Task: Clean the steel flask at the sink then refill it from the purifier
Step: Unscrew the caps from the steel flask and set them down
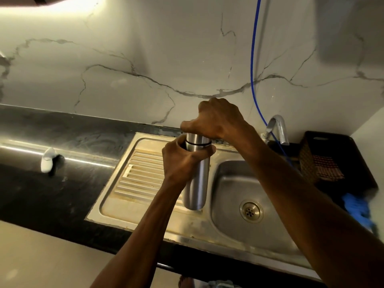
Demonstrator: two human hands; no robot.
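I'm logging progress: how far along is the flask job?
Early. Done: steel flask brought to the sink. In hand: left hand grips its body while right hand grips the cap end. Left: washing, as no water shows at the tap, then refilling.

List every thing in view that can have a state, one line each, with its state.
Flask: upright, held above the sink's drainboard, cap on.
Cap: on the flask, under the right hand.
Left hand: grips the flask body.
Right hand: grips the cap from above.
Tap: no water running.
Sink: basin looks drained, drain open.
Crate: holds a checked cloth.
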